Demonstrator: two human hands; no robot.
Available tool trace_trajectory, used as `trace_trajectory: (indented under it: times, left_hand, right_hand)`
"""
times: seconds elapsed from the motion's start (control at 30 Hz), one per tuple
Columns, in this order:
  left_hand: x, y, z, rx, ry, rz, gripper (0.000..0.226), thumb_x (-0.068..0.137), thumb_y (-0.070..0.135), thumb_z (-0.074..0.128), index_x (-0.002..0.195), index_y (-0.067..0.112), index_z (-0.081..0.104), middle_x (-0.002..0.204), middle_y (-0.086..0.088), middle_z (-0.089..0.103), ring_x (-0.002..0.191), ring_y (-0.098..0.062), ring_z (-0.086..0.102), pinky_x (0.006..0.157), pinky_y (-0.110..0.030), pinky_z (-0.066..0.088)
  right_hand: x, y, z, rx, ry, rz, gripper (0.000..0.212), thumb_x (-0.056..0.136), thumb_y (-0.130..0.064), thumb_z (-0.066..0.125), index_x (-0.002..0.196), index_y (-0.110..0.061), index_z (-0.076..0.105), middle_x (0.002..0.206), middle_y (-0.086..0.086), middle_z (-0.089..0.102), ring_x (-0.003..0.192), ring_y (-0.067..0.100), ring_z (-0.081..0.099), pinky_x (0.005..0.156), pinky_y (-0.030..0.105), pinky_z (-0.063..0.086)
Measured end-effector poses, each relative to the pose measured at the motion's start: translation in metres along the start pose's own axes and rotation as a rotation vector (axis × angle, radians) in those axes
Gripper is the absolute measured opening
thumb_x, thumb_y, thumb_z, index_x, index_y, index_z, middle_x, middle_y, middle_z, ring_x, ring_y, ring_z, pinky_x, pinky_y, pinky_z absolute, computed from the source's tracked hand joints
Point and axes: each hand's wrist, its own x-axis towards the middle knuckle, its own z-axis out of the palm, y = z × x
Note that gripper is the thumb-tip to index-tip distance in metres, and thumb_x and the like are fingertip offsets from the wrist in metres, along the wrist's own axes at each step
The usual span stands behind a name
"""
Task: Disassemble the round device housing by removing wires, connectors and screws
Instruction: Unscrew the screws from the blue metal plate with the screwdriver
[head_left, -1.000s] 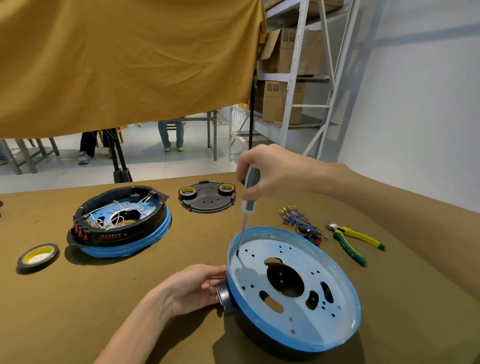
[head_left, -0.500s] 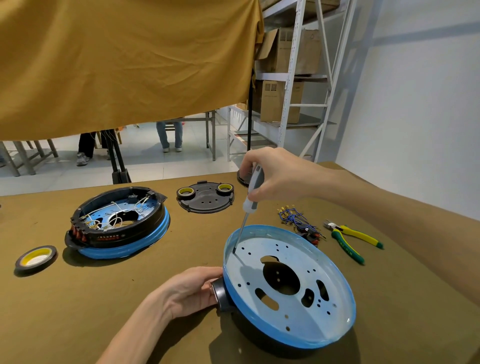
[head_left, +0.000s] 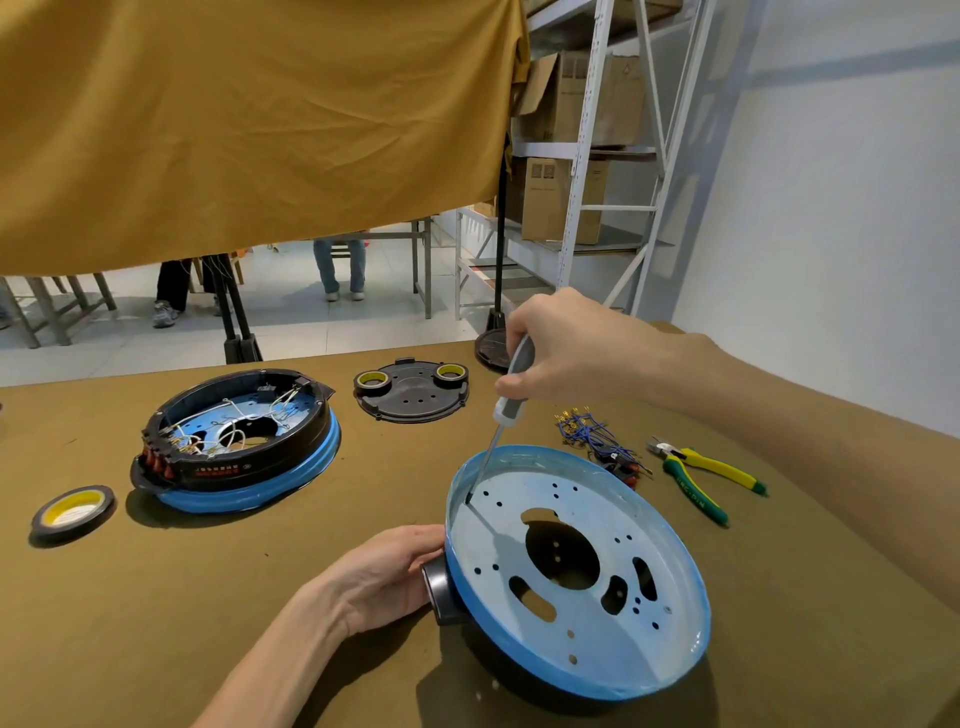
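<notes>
Head view: you have the round housing (head_left: 576, 571) propped up on its edge near the front edge of the desk (head_left: 260, 597), tilted so its pale blue inner plate faces you and the holes are easy to see. Your left hand (head_left: 384, 577) steadies it from the left, fingers curled round the short black stub (head_left: 441, 590) that sticks out of its side; that grip is likely what keeps the tilted shell from rolling or sliding while you push on it.

Your right hand (head_left: 566, 358) grips the grey handle of the screwdriver (head_left: 501, 415), fingers wrapped round it, with the shaft slanting down to the upper left part of the plate, just inside the blue rim. The tip sits at or beside a small hole there; whether a screw is under it is too small to tell. Holding the handle high and steep suggests you are pressing straight down into a screw head.

The plate looks bare of wires, so this housing seems close to stripped. The blue wires (head_left: 592, 431) with their connectors lie in a bundle just behind it, and the pliers (head_left: 701, 475) rest toward the right edge, both within easy reach.

Toward the back left sits a second housing (head_left: 239, 441) with white wires inside. A black cover (head_left: 413, 389) carrying two tape rolls lies near the back edge, and another tape roll (head_left: 72, 512) near the left edge.
</notes>
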Motion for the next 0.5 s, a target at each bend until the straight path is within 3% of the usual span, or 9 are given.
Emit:
trace_trajectory:
  times: [0.1,0.23,0.3,0.4,0.5]
  left_hand:
    - [-0.001,-0.002,0.002,0.019,0.009,0.029,0.023,0.091,0.026,0.064,0.103,0.014,0.081,0.114,-0.019,0.075,0.096,-0.027,0.076,0.076,-0.036,0.061]
    - [-0.001,-0.004,0.002,0.021,-0.007,0.036,0.024,0.091,0.026,0.062,0.104,0.018,0.080,0.113,-0.018,0.076,0.091,-0.026,0.076,0.072,-0.035,0.061]
    - [0.000,-0.005,0.002,0.025,-0.012,0.044,0.025,0.091,0.028,0.061,0.105,0.021,0.080,0.114,-0.018,0.075,0.091,-0.026,0.076,0.071,-0.035,0.061]
    - [0.000,-0.005,0.001,0.010,-0.045,0.056,0.027,0.095,0.031,0.058,0.112,0.023,0.077,0.118,-0.018,0.074,0.095,-0.027,0.076,0.074,-0.036,0.060]
    - [0.000,-0.006,-0.002,-0.019,-0.076,0.057,0.033,0.096,0.029,0.057,0.124,0.020,0.071,0.119,-0.019,0.073,0.096,-0.029,0.075,0.075,-0.038,0.061]
  right_hand:
    - [-0.001,0.004,0.005,-0.049,0.065,0.037,0.042,0.083,-0.055,0.075,0.081,-0.015,0.067,0.070,0.002,0.067,0.067,0.022,0.067,0.059,0.041,0.059]
    - [-0.001,0.005,0.007,-0.054,0.098,0.056,0.046,0.080,-0.062,0.075,0.076,-0.016,0.067,0.066,0.001,0.066,0.063,0.019,0.066,0.051,0.033,0.054]
    - [-0.001,0.004,0.004,-0.045,0.094,0.060,0.045,0.079,-0.061,0.076,0.076,-0.017,0.067,0.066,0.001,0.066,0.063,0.018,0.066,0.048,0.029,0.051]
    - [-0.001,0.001,-0.001,-0.017,0.068,0.072,0.041,0.079,-0.056,0.079,0.081,-0.017,0.068,0.073,0.002,0.068,0.066,0.017,0.067,0.054,0.030,0.058]
    - [-0.003,-0.001,-0.007,0.097,0.008,0.067,0.033,0.081,-0.043,0.083,0.084,-0.015,0.067,0.072,0.003,0.070,0.056,0.019,0.071,0.046,0.025,0.057]
